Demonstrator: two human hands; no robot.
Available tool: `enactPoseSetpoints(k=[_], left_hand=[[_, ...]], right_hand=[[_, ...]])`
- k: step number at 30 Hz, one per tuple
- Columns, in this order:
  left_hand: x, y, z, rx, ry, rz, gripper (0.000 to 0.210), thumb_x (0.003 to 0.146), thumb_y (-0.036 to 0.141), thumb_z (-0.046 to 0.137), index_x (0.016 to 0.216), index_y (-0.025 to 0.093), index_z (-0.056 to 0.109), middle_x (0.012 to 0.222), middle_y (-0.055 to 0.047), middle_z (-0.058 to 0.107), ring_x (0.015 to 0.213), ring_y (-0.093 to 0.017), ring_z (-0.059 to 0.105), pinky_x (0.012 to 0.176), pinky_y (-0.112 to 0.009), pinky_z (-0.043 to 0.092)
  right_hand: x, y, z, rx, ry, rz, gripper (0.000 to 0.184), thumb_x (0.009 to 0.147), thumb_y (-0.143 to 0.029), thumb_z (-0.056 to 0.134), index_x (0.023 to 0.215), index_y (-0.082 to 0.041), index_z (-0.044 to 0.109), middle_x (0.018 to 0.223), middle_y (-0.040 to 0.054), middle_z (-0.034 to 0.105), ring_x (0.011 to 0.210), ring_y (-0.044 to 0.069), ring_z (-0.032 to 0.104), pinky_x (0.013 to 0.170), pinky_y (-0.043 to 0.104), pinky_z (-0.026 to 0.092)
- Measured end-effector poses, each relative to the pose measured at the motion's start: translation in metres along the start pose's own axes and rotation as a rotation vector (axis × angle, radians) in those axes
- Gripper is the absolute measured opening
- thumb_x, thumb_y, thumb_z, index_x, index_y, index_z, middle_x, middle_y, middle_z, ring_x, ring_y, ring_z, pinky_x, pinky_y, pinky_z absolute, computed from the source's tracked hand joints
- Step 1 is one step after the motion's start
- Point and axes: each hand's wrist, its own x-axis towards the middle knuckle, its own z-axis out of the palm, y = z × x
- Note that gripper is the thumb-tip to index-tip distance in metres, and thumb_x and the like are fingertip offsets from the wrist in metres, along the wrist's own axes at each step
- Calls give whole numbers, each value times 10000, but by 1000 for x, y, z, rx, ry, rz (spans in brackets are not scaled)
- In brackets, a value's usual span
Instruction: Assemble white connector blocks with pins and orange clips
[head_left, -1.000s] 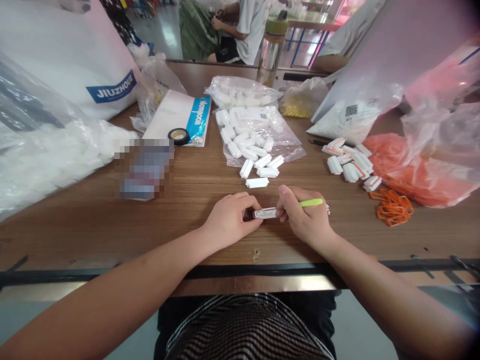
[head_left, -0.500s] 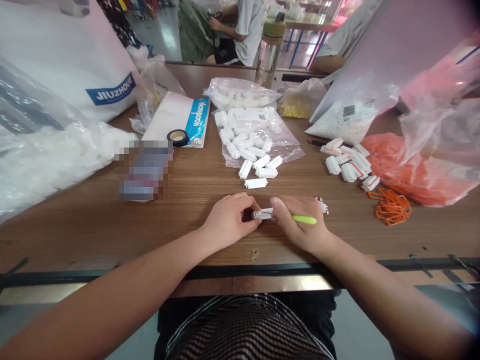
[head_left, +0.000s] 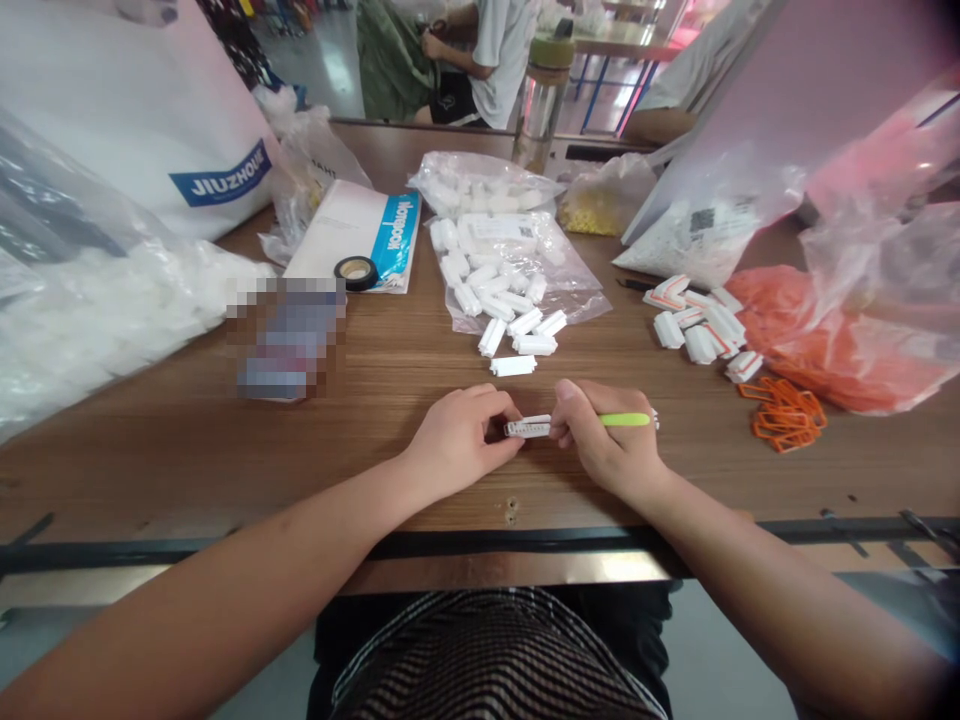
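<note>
Near the front edge of the worktop (head_left: 420,345), the fingers of the left hand (head_left: 454,440) pinched the left end of a slim white piece (head_left: 531,429) marked with a row of small dark spots. The fingers of the right hand (head_left: 615,440) were closed around a green-handled tool (head_left: 625,419), their tips at the piece's right end; the tool's working tip was hidden. Half a second earlier the green handle had sloped downward to the right; now it lay almost level, and the right hand covered most of a small heap of white bits (head_left: 656,418) behind it. The left hand and the piece had hardly moved, which suggested that work on this one piece was still under way. Beyond the hands lay white blocks (head_left: 513,366), some on or inside a clear plastic bag (head_left: 589,303), others in front of it. To the right were white blocks with orange bands (head_left: 701,345), near loose orange clips (head_left: 787,415). To the left, a roll of black tape (head_left: 372,275) rested on a notebook (head_left: 337,230).
</note>
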Motion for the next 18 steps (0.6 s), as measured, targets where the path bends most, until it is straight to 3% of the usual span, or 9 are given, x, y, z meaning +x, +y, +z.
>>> enactPoseSetpoints(k=[5,18], left_hand=[[0,0,-1,-5,-17,4,57,785,231,685,834,202,684,708,20,550,624,-123,485,605,-270,368],[0,0,-1,-2,-5,12,60,780,239,695,826,206,677,697,25,541,616,-121,488,611,-273,371]], right_hand=[[-1,1,-2,54,63,50,438,987,-292,472,572,-192,570,531,-14,586,449,76,527,489,253,437],[0,2,-1,47,50,56,427,982,-299,476,578,-194,566,528,-12,581,452,81,529,487,257,440]])
